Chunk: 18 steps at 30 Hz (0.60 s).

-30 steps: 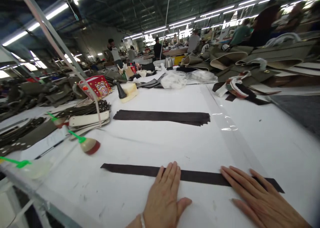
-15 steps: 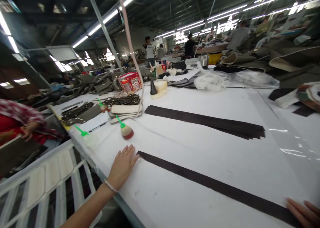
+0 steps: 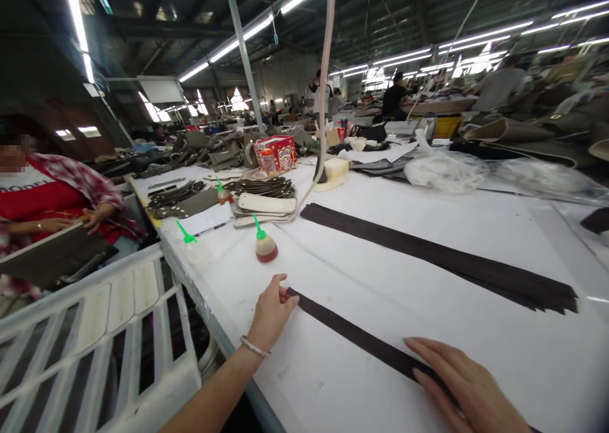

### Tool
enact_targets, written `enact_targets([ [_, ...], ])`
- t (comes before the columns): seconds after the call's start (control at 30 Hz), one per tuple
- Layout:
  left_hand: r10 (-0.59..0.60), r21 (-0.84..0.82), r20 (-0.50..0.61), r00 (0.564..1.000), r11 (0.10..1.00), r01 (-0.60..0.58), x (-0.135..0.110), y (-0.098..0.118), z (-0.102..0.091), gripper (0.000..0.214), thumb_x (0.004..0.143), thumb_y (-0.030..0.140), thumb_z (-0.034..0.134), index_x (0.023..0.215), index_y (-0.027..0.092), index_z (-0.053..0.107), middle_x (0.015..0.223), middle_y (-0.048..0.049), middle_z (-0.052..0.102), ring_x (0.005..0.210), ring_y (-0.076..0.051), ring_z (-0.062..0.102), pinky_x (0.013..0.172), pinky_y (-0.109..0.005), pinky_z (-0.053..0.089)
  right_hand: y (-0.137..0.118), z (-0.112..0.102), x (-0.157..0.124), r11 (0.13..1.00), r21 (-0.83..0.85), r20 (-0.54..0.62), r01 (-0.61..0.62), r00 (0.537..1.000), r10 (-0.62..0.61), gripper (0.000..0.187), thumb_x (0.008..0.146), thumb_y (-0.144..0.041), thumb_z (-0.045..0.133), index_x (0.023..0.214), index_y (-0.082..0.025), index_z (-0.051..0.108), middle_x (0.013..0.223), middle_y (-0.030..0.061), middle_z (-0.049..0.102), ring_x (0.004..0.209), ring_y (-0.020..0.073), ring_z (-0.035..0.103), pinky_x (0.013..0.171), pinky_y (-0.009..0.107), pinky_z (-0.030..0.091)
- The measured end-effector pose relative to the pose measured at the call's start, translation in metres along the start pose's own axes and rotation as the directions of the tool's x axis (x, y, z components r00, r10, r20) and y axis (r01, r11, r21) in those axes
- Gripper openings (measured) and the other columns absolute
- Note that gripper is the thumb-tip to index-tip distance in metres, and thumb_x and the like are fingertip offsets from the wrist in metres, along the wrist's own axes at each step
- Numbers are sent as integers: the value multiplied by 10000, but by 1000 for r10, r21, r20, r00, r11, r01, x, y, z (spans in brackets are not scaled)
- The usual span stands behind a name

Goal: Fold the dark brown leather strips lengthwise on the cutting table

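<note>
A long dark brown strip (image 3: 352,333) lies flat on the white table (image 3: 380,274) close to me. My left hand (image 3: 270,312) pinches the strip's left end between thumb and fingers. Further right, my right hand (image 3: 464,385) rests flat on the same strip, fingers stretched out. Beyond it lies a stack of similar dark strips (image 3: 442,262).
A glue bottle with a green nozzle (image 3: 264,245) stands just beyond my left hand, another (image 3: 190,243) at the table edge. Cream leather pieces (image 3: 265,205), a red box (image 3: 278,152) and plastic bags (image 3: 442,167) lie further back. A person in red (image 3: 52,198) sits left, beside a white rack (image 3: 104,331).
My view has swung left. My left hand slid along the strip to its left end and closed on it. My right hand came back into view, flat on the strip.
</note>
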State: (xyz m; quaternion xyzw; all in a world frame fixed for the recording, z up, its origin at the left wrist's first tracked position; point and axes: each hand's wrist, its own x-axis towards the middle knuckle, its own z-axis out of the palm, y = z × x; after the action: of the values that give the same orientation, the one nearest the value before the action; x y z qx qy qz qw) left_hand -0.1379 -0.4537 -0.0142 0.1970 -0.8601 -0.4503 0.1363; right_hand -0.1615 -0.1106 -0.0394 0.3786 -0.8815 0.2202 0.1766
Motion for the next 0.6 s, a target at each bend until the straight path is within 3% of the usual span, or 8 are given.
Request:
enact_targets([
  [0.13, -1, -144, 25, 1000, 990, 4, 3, 4, 9, 450, 708, 198, 592, 1145, 151, 499, 681, 29, 633, 674, -164, 612, 682, -280, 452, -55, 20, 73, 986, 163, 94, -27, 996, 12, 345, 948, -268, 401, 1280, -235, 488, 1209, 98, 586, 1081, 246, 560, 886, 408, 488],
  [0.27, -3, -244, 22, 1000, 970, 8, 5, 4, 13, 416, 699, 195, 576, 1105, 148, 499, 685, 23, 639, 670, -157, 610, 664, -268, 455, -82, 40, 119, 975, 209, 224, -77, 974, 29, 371, 937, -180, 396, 1301, -173, 464, 1244, 118, 564, 1133, 233, 519, 939, 397, 432],
  [0.4, -17, -261, -3, 1000, 965, 16, 6, 0, 9, 330, 742, 274, 578, 1050, 161, 540, 707, 6, 637, 672, -168, 600, 660, -284, 452, -93, 56, 146, 988, 50, 361, -148, 925, 120, 388, 930, -196, 452, 1317, -172, 444, 1163, 120, 597, 1074, 264, 529, 878, 425, 410],
  [0.5, -38, -251, -34, 999, 967, 28, 7, -1, 7, 343, 753, 319, 605, 1056, 169, 548, 737, -3, 634, 670, -174, 586, 671, -301, 450, -102, 63, 157, 985, -18, 378, -172, 911, 166, 380, 882, -194, 532, 1259, -168, 488, 1126, 127, 593, 1051, 306, 516, 852, 459, 380],
  [0.6, -62, -270, -60, 996, 962, 44, 11, 0, 10, 409, 682, 223, 645, 1076, 188, 543, 753, 18, 618, 665, -160, 567, 692, -298, 440, -108, 66, 161, 979, -8, 386, -205, 902, 192, 304, 862, -182, 537, 1167, -176, 542, 1073, 114, 604, 1022, 305, 524, 839, 459, 369],
])
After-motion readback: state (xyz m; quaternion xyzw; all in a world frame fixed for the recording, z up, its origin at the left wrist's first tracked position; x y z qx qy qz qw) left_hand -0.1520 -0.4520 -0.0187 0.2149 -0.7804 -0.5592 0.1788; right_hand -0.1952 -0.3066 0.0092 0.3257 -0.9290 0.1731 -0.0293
